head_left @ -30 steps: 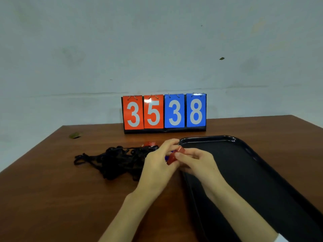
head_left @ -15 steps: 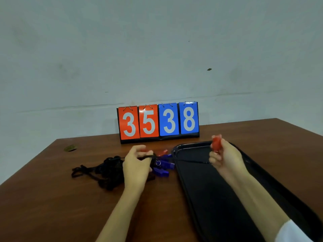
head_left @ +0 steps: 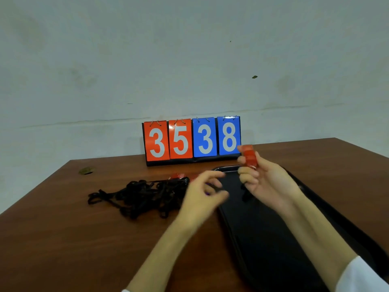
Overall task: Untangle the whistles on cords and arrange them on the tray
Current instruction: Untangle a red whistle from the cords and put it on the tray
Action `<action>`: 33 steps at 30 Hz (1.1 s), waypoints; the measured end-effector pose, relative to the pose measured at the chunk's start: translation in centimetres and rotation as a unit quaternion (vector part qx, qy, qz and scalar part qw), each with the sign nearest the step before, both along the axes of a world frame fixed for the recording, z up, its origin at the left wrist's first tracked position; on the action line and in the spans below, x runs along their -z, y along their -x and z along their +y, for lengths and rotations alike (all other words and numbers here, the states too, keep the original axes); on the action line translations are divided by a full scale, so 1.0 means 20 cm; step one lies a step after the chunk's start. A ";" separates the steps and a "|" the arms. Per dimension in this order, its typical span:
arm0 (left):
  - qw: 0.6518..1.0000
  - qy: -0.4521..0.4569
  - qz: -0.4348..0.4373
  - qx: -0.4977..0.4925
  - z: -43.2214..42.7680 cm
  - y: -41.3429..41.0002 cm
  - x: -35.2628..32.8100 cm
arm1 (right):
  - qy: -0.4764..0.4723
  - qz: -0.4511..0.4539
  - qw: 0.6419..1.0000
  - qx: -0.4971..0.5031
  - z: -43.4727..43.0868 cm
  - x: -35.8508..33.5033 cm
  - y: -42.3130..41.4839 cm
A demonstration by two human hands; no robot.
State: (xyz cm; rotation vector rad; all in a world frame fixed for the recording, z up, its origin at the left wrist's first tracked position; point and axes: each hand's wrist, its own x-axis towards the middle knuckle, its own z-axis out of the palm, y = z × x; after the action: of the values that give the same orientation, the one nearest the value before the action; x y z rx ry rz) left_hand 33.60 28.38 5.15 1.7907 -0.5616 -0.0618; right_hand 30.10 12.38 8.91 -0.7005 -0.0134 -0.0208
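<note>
My right hand (head_left: 267,182) holds a red whistle (head_left: 248,155) up above the far end of the black tray (head_left: 273,239); its black cord hangs down by the palm. A tangle of black cords (head_left: 143,197) lies on the table left of the tray, and another red whistle (head_left: 176,176) shows at its far edge. My left hand (head_left: 202,197) hovers, blurred, between the tangle and the tray with fingers spread and nothing seen in them. A bit of blue peeks from under its fingers.
A flip scoreboard (head_left: 192,140) reading 3538 stands at the back of the brown table (head_left: 63,239), close behind the tray. A small greenish scrap (head_left: 85,170) lies at the far left of the table. A pale wall rises behind.
My right hand has lifted the red whistle higher, pulling its cord out of the tangle. My left hand has let go of the cord and opened, shifting toward the tray.
</note>
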 end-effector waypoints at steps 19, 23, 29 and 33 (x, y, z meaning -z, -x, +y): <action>0.972 0.092 0.212 -0.048 0.09 -0.09 -0.02 | 0.606 0.006 0.778 0.168 0.08 0.04 0.02; 0.977 0.071 0.199 0.017 0.04 -0.02 -0.03 | 0.651 -0.019 0.756 0.066 0.12 0.05 0.02; 0.982 0.091 0.168 0.007 0.08 -0.04 -0.05 | 0.666 0.013 0.743 0.067 0.10 0.07 0.00; 0.960 0.132 0.207 -0.133 0.17 -0.11 -0.05 | 0.629 0.056 0.738 0.240 0.00 0.04 0.00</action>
State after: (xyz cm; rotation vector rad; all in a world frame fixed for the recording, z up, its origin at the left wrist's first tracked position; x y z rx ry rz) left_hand 35.75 31.71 6.17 1.5191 -0.0229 -0.1637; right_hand 30.11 12.34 8.06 -2.0676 0.3027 -0.5130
